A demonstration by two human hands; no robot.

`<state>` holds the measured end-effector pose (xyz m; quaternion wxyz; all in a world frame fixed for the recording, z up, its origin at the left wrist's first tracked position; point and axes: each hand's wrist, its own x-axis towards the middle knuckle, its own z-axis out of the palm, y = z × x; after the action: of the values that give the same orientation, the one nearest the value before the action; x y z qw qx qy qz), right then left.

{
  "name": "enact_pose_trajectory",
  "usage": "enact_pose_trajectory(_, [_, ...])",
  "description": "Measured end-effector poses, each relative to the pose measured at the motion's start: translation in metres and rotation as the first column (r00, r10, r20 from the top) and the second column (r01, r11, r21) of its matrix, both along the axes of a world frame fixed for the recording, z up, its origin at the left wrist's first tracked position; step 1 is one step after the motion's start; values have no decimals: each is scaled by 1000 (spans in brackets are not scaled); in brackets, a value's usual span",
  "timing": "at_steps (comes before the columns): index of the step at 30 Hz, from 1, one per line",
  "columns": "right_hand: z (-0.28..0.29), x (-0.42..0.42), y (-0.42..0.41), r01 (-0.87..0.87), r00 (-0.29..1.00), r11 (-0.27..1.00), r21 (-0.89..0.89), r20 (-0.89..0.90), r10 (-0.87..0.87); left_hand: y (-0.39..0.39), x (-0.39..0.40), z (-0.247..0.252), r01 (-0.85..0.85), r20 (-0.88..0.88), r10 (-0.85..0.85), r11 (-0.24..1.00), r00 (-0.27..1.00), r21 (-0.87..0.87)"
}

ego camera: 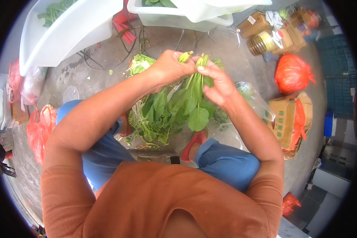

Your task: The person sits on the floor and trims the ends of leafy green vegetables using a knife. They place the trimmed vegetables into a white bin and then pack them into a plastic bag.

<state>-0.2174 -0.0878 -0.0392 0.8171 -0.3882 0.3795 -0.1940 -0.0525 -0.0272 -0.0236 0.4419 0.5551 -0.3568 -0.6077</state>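
Side by side at chest front, both hands grip leafy green vegetables by the stems. My left hand is closed around a small bunch of stems, cut ends up. My right hand pinches a second bunch of greens between thumb and fingers, its broad leaves hanging down. Below them a heap of loose greens lies on the floor between my feet, with pale roots or thin stalks at its left. Behind my left hand sits a light green leafy head. A narrow pale strip between the hands is unclear.
White plastic tubs holding greens stand ahead. To the right are an oil jug, a tied red bag, a cardboard box and a clear bag. Red bags lie left. A cable crosses the floor.
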Motion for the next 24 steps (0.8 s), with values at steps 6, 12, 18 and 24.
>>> enact_pose_trajectory(6, [8,0,-2,40,999,999,-16,-6,-40,-4,2,-7,34,156,-27,999,987,-42])
enact_pose_trajectory(12, [9,1,-1,9,998,989,-147,-59,-18,-5,4,-4,19,81,-10,994,997,-105])
enact_pose_trajectory(18, [16,2,1,-13,996,989,-146,-88,0,-4,6,-4,45,155,-22,988,988,-148])
enact_pose_trajectory(24, [9,-5,-2,-149,984,947,-283,-133,116,-5,18,-3,312,350,-223,924,910,-223])
